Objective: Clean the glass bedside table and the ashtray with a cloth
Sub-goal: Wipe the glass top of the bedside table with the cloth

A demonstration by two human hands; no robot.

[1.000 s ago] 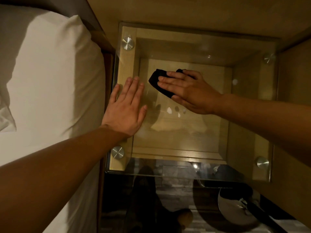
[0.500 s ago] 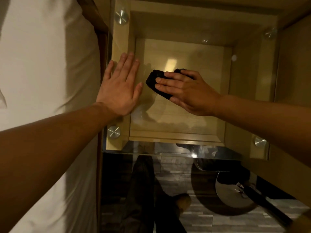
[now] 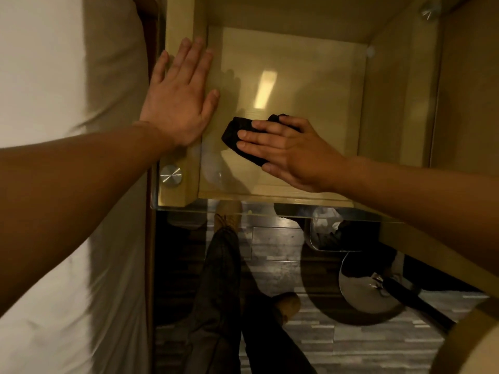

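Right hand (image 3: 291,152) slid the soft black wadded cloth (image 3: 237,130) nearer the round metal stud (image 3: 170,176) on the clear glass tabletop (image 3: 310,76), straight fingers together, pressing it. Left hand (image 3: 178,103), fingers flat, braced beyond the stud. Cloth probably limp, light; press from above.

Dim, warm yellow light, coming from above-left by the shadows. One bright rectangular glare patch sits on the glass worktop (image 3: 318,147), with murky reflections along its near edge. My left hand (image 3: 178,98) throws a soft shadow to its right. The bed (image 3: 40,76) is near blown-out white and motion-smeared. The floor (image 3: 364,344) is dark. My left forearm (image 3: 67,198) is stretched by wide-angle distortion.
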